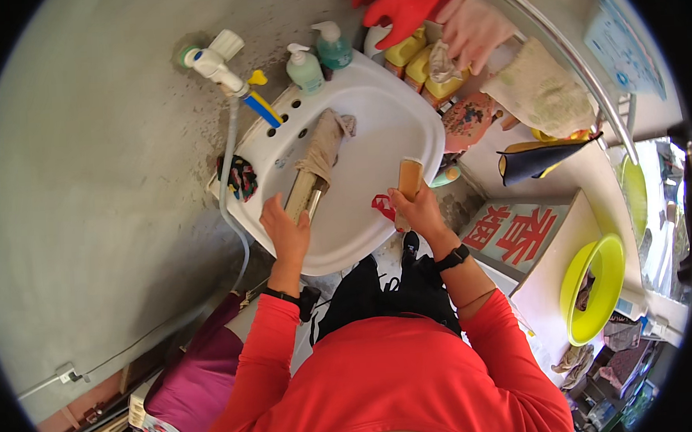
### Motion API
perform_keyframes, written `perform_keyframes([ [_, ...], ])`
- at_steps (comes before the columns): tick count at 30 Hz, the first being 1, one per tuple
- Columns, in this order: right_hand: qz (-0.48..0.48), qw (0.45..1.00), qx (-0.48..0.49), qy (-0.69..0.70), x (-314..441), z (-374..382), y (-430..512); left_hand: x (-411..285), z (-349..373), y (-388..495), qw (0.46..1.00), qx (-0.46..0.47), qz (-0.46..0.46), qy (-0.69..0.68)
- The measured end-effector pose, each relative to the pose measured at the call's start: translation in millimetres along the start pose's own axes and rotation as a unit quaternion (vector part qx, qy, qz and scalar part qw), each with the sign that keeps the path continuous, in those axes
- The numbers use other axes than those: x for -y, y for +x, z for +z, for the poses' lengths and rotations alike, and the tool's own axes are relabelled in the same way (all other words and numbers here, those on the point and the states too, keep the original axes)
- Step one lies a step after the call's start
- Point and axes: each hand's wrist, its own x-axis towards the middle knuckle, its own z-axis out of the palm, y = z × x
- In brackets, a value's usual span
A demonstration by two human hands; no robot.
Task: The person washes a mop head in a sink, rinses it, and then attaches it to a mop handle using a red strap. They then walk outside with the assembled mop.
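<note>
My right hand (425, 209) is closed around a tan, block-like object (410, 177), held upright over the front right rim of the white washbasin (377, 246). A small red-and-white piece (383, 205) shows beside that hand's fingers. In the basin lies a long, pale bar-like object (301, 194) with a shiny metal strip, its far part covered by a beige cloth (323, 144). My left hand (288, 228) is at the near end of the bar, thumb and fingers on either side; whether it grips is unclear, since the hand hides that end.
A tap (215, 67) with a hose (230, 181) is on the left wall. Two pump bottles (304, 71) stand on the basin's back ledge. A patterned cloth (239, 177) hangs at the left rim. Red rubber gloves (405, 1), yellow bottles (417, 65) and a lime basin (610, 272) are to the right.
</note>
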Motion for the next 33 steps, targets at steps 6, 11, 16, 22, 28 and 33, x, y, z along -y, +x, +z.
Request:
perform_keyframes([
  [6, -0.004, 0.995, -0.029, -0.095, -5, 29, 27, 38, 6, -4, 0.973, 0.184, -0.106, -0.089],
  [11, 0.048, 0.995, 0.017, -0.081, -18, 20, 52, 15, 30, -41, 0.983, 0.165, -0.019, -0.078],
  [16, -0.032, 0.984, 0.114, -0.133, -12, 38, 64, 39, 66, -32, 0.925, 0.185, -0.227, -0.243],
  [22, -0.152, 0.931, 0.149, -0.297, 10, 85, 71, 41, 73, -25, 0.741, 0.129, -0.489, -0.441],
  [28, -0.253, 0.880, 0.254, -0.311, 3, 125, 39, 28, 58, -11, 0.577, 0.160, -0.517, -0.611],
  [33, -0.232, 0.884, 0.248, -0.320, -15, 134, 17, 13, 53, -7, 0.650, 0.169, -0.480, -0.564],
])
